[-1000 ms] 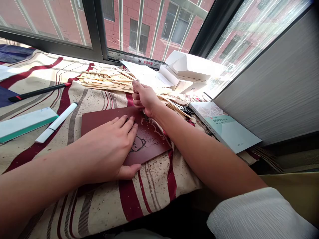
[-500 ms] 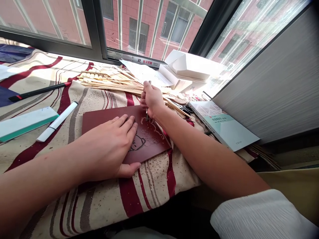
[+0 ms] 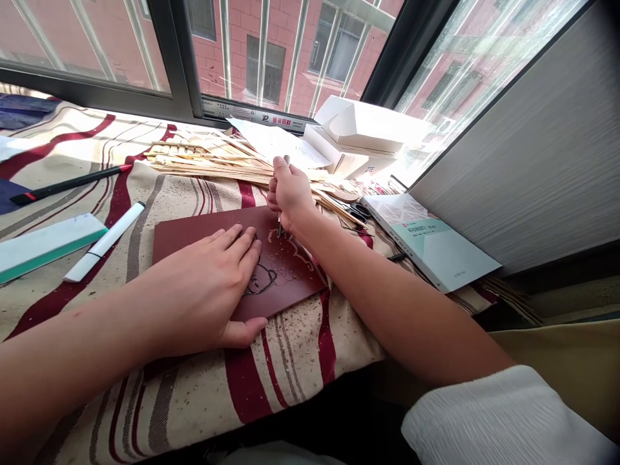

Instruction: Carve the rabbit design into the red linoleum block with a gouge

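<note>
A dark red-brown board [image 3: 179,232] lies on the striped cloth, with a black-outlined cartoon figure and pale carved curved lines on it. My left hand [image 3: 208,284] rests flat on the board, fingers stretched out and thumb over its near edge. In my closed right hand [image 3: 292,194] is a slim carving tool [image 3: 279,227], held upright. Its tip meets the board by the pale lines near the far edge; most of the handle is hidden by my fingers. Small shavings are scattered over the board and the cloth in front of it.
Left of the board lie a white marker [image 3: 104,242], a white-and-green box [image 3: 48,245] and a black pen [image 3: 70,184]. Behind are thin wooden strips [image 3: 208,161], a paper sheet [image 3: 281,143] and a white box [image 3: 361,139]. Scissors [image 3: 359,212] and a book [image 3: 431,242] lie right, beside the window.
The whole view has shifted slightly to the left. My right hand and the tool stay at nearly the same carved spot; my left hand still presses on the board.
</note>
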{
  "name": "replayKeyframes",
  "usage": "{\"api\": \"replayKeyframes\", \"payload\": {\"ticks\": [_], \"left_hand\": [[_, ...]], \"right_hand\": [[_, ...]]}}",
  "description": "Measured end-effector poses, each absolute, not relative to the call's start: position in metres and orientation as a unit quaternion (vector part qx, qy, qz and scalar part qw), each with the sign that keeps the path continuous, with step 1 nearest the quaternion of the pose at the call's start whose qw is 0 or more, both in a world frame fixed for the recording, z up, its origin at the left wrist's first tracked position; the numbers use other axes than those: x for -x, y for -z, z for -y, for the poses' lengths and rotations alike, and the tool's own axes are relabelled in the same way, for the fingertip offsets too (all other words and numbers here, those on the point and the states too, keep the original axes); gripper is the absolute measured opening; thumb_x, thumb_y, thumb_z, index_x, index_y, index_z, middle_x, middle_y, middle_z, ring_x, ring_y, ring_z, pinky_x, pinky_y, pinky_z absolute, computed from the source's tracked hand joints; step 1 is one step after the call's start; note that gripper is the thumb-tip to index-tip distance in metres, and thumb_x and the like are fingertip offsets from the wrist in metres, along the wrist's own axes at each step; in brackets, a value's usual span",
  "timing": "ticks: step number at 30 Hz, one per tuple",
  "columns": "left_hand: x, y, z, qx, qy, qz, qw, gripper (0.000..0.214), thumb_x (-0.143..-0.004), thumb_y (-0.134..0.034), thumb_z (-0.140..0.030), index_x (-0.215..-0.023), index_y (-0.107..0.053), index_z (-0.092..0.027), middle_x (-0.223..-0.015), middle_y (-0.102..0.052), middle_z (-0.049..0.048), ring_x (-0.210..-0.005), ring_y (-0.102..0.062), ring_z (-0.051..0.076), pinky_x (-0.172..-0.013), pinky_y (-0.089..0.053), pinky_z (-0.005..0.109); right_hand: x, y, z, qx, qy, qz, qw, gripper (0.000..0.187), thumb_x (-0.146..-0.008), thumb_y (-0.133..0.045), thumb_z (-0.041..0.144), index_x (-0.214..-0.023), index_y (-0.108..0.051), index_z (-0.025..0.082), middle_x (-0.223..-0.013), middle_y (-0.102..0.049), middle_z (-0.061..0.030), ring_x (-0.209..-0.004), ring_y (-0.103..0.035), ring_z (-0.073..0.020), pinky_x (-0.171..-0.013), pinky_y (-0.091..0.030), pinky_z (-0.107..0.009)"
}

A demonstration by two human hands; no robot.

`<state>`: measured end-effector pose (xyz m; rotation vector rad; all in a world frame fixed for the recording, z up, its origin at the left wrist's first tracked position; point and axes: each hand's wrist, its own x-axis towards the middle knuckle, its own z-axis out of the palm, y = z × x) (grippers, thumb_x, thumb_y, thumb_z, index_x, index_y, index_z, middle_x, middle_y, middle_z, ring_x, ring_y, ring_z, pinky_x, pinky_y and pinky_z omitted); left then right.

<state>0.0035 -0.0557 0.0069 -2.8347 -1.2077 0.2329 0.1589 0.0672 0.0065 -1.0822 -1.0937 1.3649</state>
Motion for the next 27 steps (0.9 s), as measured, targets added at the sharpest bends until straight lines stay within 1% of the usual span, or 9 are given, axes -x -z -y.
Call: {"api": "replayKeyframes", "payload": {"ticks": [3, 5, 8, 12, 15, 18, 19, 22, 27], "left_hand": [[-0.005, -0.012, 0.058, 0.912, -0.11, 0.393, 0.032, 0.108, -0.091, -0.048, -0.07, -0.163, -0.037, 0.009, -0.172, -0.028, 0.0358, -0.162, -0.03, 0.051, -0.132, -0.034, 0.063], [-0.008, -0.016, 0.059, 0.91, -0.123, 0.395, 0.036, 0.104, -0.094, -0.046, -0.067, -0.163, -0.037, 0.009, -0.172, -0.028, 0.0357, -0.162, -0.031, 0.05, -0.132, -0.034, 0.062], [-0.012, -0.02, 0.061, 0.909, -0.124, 0.397, 0.037, 0.1, -0.096, -0.046, -0.064, -0.164, -0.036, 0.008, -0.172, -0.029, 0.0339, -0.161, -0.035, 0.049, -0.13, -0.037, 0.063], [-0.013, -0.02, 0.059, 0.911, -0.103, 0.397, 0.033, 0.095, -0.097, -0.049, -0.062, -0.164, -0.04, 0.005, -0.171, -0.035, 0.0311, -0.16, -0.04, 0.048, -0.13, -0.038, 0.062], [-0.003, -0.013, 0.056, 0.918, -0.079, 0.388, 0.015, 0.095, -0.099, -0.046, -0.07, -0.165, -0.043, -0.001, -0.173, -0.033, 0.0273, -0.161, -0.037, 0.046, -0.131, -0.038, 0.063], [0.013, 0.001, 0.056, 0.925, -0.027, 0.378, 0.013, 0.11, -0.093, -0.046, -0.085, -0.167, -0.04, -0.003, -0.175, -0.03, 0.0274, -0.162, -0.036, 0.047, -0.131, -0.038, 0.062], [0.019, 0.006, 0.057, 0.929, 0.001, 0.37, 0.022, 0.112, -0.093, -0.044, -0.087, -0.169, -0.037, -0.005, -0.176, -0.028, 0.0262, -0.163, -0.035, 0.046, -0.131, -0.038, 0.061], [0.028, 0.015, 0.058, 0.932, 0.033, 0.359, 0.032, 0.11, -0.094, -0.042, -0.085, -0.171, -0.032, -0.007, -0.177, -0.026, 0.0243, -0.164, -0.033, 0.045, -0.132, -0.037, 0.059], [0.018, 0.004, 0.058, 0.924, -0.029, 0.382, 0.012, 0.106, -0.094, -0.051, -0.078, -0.171, -0.032, -0.007, -0.177, -0.023, 0.0262, -0.164, -0.031, 0.046, -0.131, -0.036, 0.062]], "right_hand": [[-0.164, -0.014, -0.063, 0.416, -0.641, 0.424, 0.486, 0.051, -0.116, -0.045, 0.047, -0.073, -0.028, 0.024, -0.055, -0.021, 0.012, -0.043, -0.015, -0.0045, -0.041, -0.014, -0.018], [-0.168, -0.02, -0.06, 0.363, -0.665, 0.462, 0.46, 0.054, -0.114, -0.049, 0.047, -0.07, -0.029, 0.024, -0.055, -0.023, 0.0116, -0.043, -0.016, -0.0039, -0.041, -0.015, -0.018], [-0.173, -0.027, -0.058, 0.288, -0.623, 0.526, 0.502, 0.054, -0.11, -0.058, 0.05, -0.07, -0.035, 0.023, -0.056, -0.027, 0.011, -0.044, -0.019, -0.0038, -0.041, -0.018, -0.019], [-0.174, -0.021, -0.061, 0.27, -0.58, 0.548, 0.54, 0.055, -0.105, -0.064, 0.054, -0.071, -0.034, 0.024, -0.058, -0.029, 0.0105, -0.045, -0.02, -0.0042, -0.041, -0.02, -0.02], [-0.17, -0.014, -0.065, 0.268, -0.584, 0.554, 0.529, 0.057, -0.103, -0.066, 0.058, -0.071, -0.032, 0.025, -0.059, -0.028, 0.0101, -0.045, -0.019, -0.005, -0.04, -0.019, -0.022], [-0.166, -0.011, -0.067, 0.271, -0.587, 0.558, 0.52, 0.057, -0.102, -0.069, 0.058, -0.072, -0.033, 0.025, -0.06, -0.028, 0.0099, -0.046, -0.018, -0.0056, -0.04, -0.019, -0.022], [-0.165, -0.011, -0.067, 0.271, -0.587, 0.559, 0.519, 0.057, -0.101, -0.069, 0.058, -0.072, -0.033, 0.025, -0.06, -0.028, 0.0099, -0.046, -0.018, -0.0057, -0.041, -0.019, -0.022], [-0.163, -0.012, -0.067, 0.277, -0.588, 0.558, 0.516, 0.057, -0.102, -0.068, 0.059, -0.072, -0.033, 0.026, -0.059, -0.028, 0.0101, -0.046, -0.019, -0.006, -0.041, -0.019, -0.023], [-0.158, -0.014, -0.068, 0.31, -0.582, 0.566, 0.496, 0.05, -0.108, -0.062, 0.051, -0.074, -0.036, 0.025, -0.058, -0.031, 0.01, -0.047, -0.02, -0.006, -0.041, -0.022, -0.021]]}}
